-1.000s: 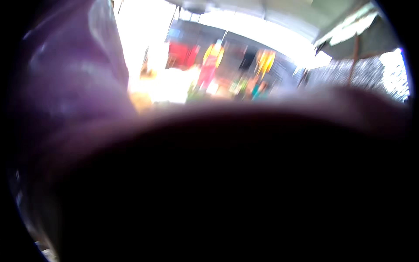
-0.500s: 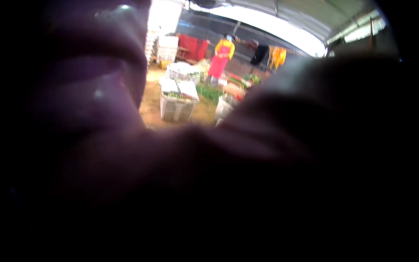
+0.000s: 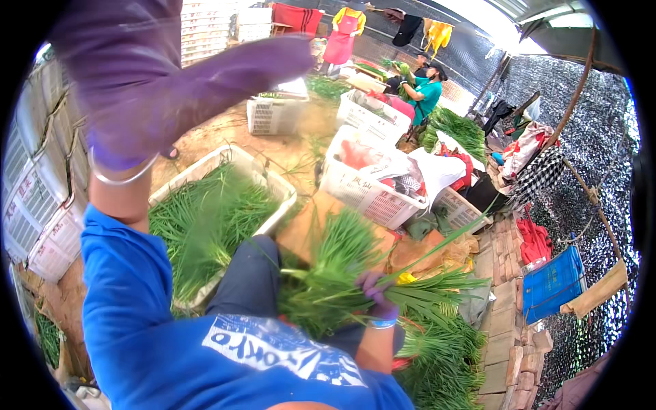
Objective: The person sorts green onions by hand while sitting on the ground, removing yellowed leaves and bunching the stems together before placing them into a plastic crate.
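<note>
My left hand (image 3: 137, 78), in a purple glove, is raised close to the camera. Its thumb sticks out apart from the fingers, which run past the top edge, and nothing is seen in it. My right hand (image 3: 376, 290), gloved in purple too, is closed round a bunch of long green chives (image 3: 430, 290) near my lap. More loose chives (image 3: 335, 266) lie over my legs beside that hand. A white crate (image 3: 280, 188) filled with chives stands in front of my left side. Further chives (image 3: 441, 348) are heaped at my right.
White crates (image 3: 369, 195) with bags and cloths stand ahead. A person in a green shirt (image 3: 427, 99) handles greens beyond them; another person in a pink apron (image 3: 339, 42) stands farther back. Stacked bricks (image 3: 502, 321) and a blue container (image 3: 553, 283) are at the right, crates (image 3: 41, 198) at the left.
A dark, blurred shape that covered most of the view has moved off the camera. My left hand is now at the upper left, and my right hand and the chives show.
</note>
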{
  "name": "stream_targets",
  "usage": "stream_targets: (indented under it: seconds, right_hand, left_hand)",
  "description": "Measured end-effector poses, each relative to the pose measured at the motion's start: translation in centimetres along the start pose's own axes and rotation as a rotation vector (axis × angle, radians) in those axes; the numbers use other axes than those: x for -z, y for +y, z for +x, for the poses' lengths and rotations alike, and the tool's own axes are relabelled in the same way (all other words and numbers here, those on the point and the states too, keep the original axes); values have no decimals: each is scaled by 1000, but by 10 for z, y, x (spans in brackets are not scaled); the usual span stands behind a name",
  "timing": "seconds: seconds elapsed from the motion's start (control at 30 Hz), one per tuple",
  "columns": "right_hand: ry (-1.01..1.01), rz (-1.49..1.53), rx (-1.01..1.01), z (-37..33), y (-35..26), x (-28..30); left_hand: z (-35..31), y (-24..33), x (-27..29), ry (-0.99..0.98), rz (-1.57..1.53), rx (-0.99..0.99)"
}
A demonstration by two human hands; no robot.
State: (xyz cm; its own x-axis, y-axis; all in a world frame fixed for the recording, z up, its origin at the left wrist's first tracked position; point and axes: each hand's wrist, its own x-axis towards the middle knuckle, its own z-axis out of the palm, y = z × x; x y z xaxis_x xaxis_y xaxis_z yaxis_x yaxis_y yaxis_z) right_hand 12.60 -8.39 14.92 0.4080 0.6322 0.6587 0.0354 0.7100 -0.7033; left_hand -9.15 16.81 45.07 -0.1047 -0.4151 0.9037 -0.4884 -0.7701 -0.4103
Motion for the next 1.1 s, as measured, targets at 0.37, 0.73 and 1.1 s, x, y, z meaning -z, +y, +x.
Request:
stream_targets:
  seconds: [0.37, 0.73, 1.1]
  right_hand:
    - [411, -122, -142, -30, -2, -13]
    - [458, -77, -101, -82, 11, -10]
    - [493, -210, -365, -74, 12, -32]
  left_hand:
    - [-231, 145, -159, -618, -862, 974]
    - [-250, 191, -183, -593, -550, 922]
    - [-268, 195, -174, -688, -356, 895]
